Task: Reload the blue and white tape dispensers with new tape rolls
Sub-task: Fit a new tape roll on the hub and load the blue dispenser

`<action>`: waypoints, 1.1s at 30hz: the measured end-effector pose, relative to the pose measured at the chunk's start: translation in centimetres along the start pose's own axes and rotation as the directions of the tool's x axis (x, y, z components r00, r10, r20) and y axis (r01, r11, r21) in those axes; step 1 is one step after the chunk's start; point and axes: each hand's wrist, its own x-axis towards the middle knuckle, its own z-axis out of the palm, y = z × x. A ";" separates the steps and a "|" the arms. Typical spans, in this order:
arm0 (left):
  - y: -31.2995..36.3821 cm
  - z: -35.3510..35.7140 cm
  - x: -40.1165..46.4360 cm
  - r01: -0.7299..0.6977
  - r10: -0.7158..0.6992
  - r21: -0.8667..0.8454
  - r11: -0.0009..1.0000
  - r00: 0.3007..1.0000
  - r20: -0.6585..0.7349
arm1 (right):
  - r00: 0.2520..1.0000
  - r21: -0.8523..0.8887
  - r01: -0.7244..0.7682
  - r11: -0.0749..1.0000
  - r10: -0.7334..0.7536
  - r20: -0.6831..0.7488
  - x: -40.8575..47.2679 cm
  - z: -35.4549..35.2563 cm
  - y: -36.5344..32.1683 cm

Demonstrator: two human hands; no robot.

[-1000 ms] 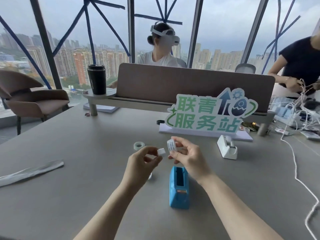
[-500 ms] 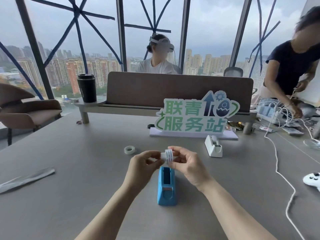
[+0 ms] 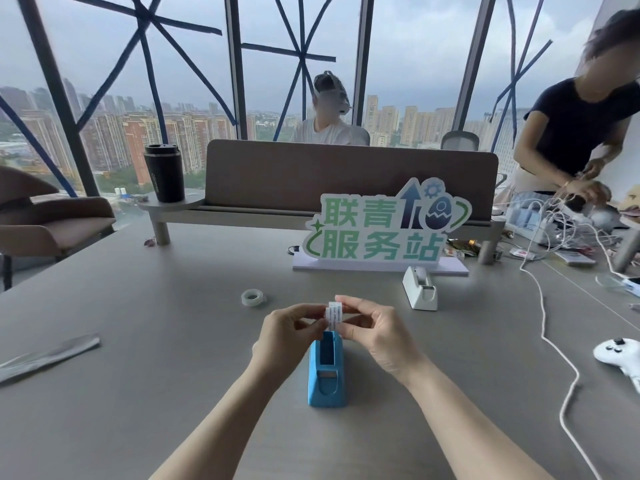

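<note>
Now | blue dispenser (image 3: 326,372) sitting empty on surface (image 3: 173,341) | left hand (image 3: 289,329) and right hand (image 3: 372,329) pinching light, stiff labelled tape roll (image 3: 334,315) by its rims above it | spare roll (image 3: 252,297), white dispenser (image 3: 420,288) waiting beyond

Grey table (image 3: 138,341) ran beneath the grip. Beyond it stood a brown divider panel (image 3: 346,174), then tall windows (image 3: 173,81) crossed with blue tape (overcast daylight, towers outside). Far left, a brown armchair (image 3: 52,220).
</note>
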 end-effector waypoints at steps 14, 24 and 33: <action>-0.5 0.2 -0.2 0.067 -0.067 -0.022 0.998 0.998 -0.002 | 1.000 0.034 -0.013 0.999 0.014 -0.025 0.1 0.3 1.4; -1.0 -0.1 -0.4 0.056 -0.056 -0.016 0.998 0.998 -0.001 | 1.000 0.002 -0.022 1.000 0.022 -0.020 -0.2 0.8 1.8; -1.8 -0.5 0.0 0.044 -0.050 0.123 0.991 0.997 0.053 | 0.999 -0.204 -0.052 0.978 0.054 0.003 -0.1 0.9 2.3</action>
